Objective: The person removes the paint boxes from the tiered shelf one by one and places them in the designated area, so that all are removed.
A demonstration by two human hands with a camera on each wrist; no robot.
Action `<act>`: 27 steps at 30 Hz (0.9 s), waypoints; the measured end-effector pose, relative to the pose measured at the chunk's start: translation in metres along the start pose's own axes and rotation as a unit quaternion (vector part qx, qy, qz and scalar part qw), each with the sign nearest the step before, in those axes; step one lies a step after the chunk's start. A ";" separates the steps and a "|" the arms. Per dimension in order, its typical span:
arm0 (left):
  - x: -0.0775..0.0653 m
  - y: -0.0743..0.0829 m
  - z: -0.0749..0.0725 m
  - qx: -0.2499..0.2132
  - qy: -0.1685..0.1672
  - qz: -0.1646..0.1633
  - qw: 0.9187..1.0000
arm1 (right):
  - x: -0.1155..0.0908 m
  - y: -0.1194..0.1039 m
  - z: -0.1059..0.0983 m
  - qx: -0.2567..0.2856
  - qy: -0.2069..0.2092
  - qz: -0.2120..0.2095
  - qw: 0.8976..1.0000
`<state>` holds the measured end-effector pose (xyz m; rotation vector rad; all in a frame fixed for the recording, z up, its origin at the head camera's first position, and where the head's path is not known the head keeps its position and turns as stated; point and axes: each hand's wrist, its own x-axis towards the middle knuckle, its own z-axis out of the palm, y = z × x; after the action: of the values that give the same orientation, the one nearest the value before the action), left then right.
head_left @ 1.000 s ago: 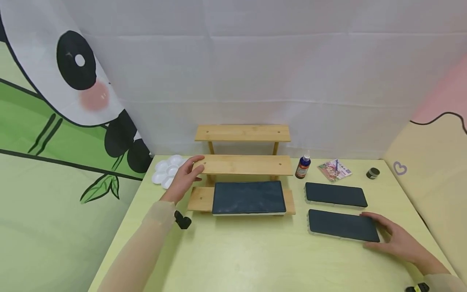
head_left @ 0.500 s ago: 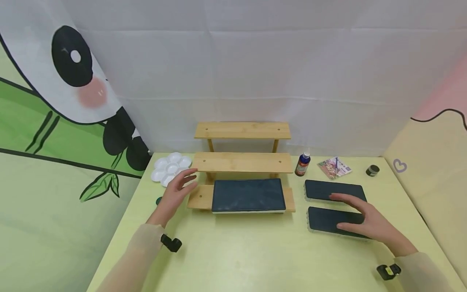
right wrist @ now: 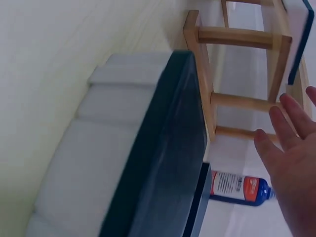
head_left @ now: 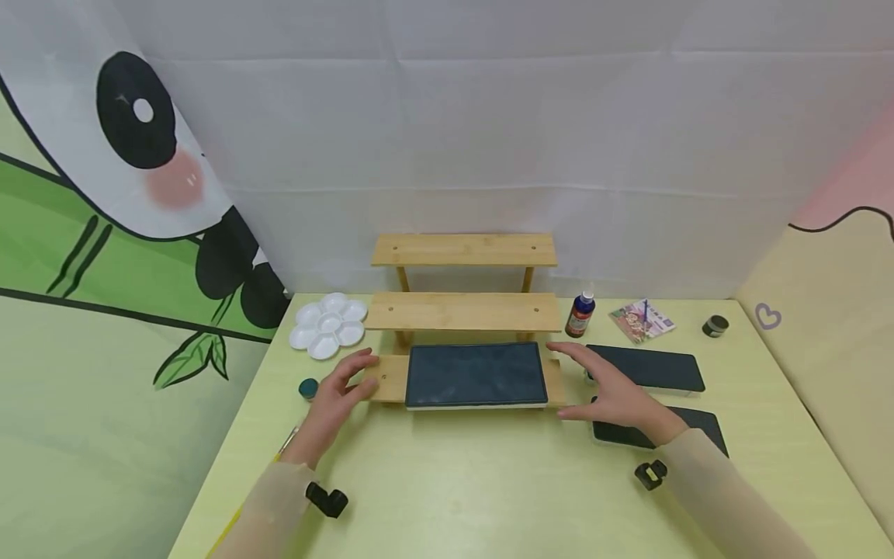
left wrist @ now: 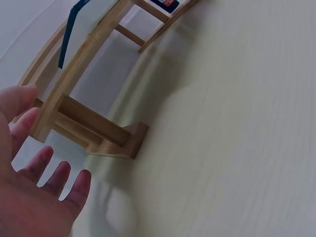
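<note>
A three-tier wooden shelf stand (head_left: 464,312) stands at the back of the table. On its lowest tier lies a flat box with a dark blue top (head_left: 476,375) and pale sides. My left hand (head_left: 334,404) is at the left end of that tier, fingers loosely bent and fingertips right at the board's edge; in the left wrist view the thumb and index finger lie close to the board end (left wrist: 42,129). Opposite, my right hand (head_left: 611,392) spreads thumb and fingers beside the tier's right end. It overlaps two more dark-topped boxes, the rear one (head_left: 656,368) and the front one (head_left: 701,425).
A white flower-shaped palette (head_left: 328,324) sits left of the stand, with a small dark green-lidded jar (head_left: 308,388) and a yellow-handled brush (head_left: 286,442) nearer. On the right are a blue bottle (head_left: 580,314), a printed card (head_left: 641,321) and a small dark jar (head_left: 715,326).
My right hand has left the front box on the right and moved left to the stand's right end. My left hand has dropped from the middle tier to the lowest tier's left end.
</note>
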<state>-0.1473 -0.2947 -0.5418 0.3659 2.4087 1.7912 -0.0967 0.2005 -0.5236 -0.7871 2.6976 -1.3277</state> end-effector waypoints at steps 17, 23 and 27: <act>0.007 -0.013 0.014 -0.043 0.017 0.006 0.999 | 0.043 -0.002 0.026 0.035 -0.047 0.015 0.998; 0.007 -0.019 0.013 -0.073 0.010 0.020 0.997 | 0.046 0.001 0.029 0.023 -0.043 0.006 0.999; 0.006 -0.019 0.014 -0.076 0.008 0.019 0.997 | 0.047 0.001 0.029 0.025 -0.031 -0.004 0.999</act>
<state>-0.1524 -0.2848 -0.5634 0.3848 2.2718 1.9849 -0.1314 0.1584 -0.5344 -0.8217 2.6070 -1.3423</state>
